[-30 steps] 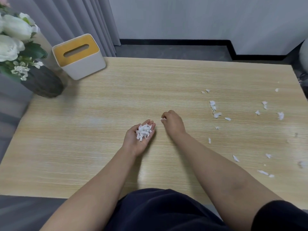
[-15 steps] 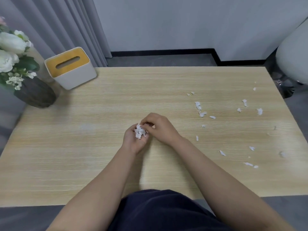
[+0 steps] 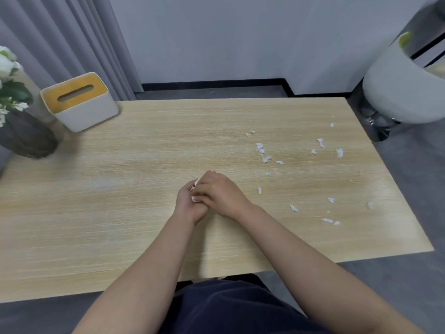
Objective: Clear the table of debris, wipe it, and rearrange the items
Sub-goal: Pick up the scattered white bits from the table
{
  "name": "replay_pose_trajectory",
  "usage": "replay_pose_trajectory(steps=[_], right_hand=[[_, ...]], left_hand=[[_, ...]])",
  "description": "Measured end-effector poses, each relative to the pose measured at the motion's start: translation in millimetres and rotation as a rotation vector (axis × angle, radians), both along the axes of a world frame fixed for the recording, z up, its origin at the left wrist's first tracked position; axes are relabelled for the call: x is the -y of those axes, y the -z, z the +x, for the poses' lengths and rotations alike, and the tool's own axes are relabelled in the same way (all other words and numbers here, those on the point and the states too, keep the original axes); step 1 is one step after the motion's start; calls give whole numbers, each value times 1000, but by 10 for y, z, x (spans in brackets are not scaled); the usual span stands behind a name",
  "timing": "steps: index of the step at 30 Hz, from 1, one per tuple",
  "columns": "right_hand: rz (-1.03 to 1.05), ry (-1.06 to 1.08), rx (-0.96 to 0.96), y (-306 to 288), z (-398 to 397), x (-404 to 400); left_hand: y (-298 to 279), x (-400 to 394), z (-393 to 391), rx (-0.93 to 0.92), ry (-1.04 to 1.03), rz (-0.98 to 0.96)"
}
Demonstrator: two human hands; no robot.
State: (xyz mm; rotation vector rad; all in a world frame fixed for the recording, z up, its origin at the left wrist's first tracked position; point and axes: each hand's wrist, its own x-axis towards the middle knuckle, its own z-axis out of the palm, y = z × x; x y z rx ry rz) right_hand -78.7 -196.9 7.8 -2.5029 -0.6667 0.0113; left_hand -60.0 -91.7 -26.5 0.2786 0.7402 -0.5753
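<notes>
Her left hand [image 3: 186, 203] cups a wad of paper scraps [image 3: 194, 189], right hand [image 3: 220, 195] fingers curled over it, while featherlight, flimsy bits [image 3: 262, 153] dot the bench [image 3: 120, 213], best pinched singly.

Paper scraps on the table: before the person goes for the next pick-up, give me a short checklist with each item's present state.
1. Collected scraps contained: ok, the left hand cups them and the right hand lies over it.
2. Right hand free to pick: not ok, it covers the left palm.
3. Loose scraps left: not ok, many lie on the right half of the table.
4. Left half free of scraps: ok, none visible.
5. Tissue box and vase out of the way: ok, both at the far left corner.
6. Room left in the palm: cannot tell, covered.
</notes>
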Motion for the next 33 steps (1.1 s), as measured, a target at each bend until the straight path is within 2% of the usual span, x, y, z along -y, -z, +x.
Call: replay_pose_trajectory(steps=[6, 12, 20, 26, 33], right_hand=[[117, 119, -7, -47, -167, 173], [244, 363, -52, -123, -309, 400], [221, 602, -78, -167, -458, 808], [241, 653, -84, -190, -308, 1115], [203, 668, -135, -109, 197, 1595]], left_hand=[[-165, 126, -119, 7, 7, -7], [-273, 181, -219, 54, 94, 18], [-325, 343, -131, 134, 174, 21], [-368, 557, -21, 170, 145, -25], [-327, 879, 255, 126, 72, -40]])
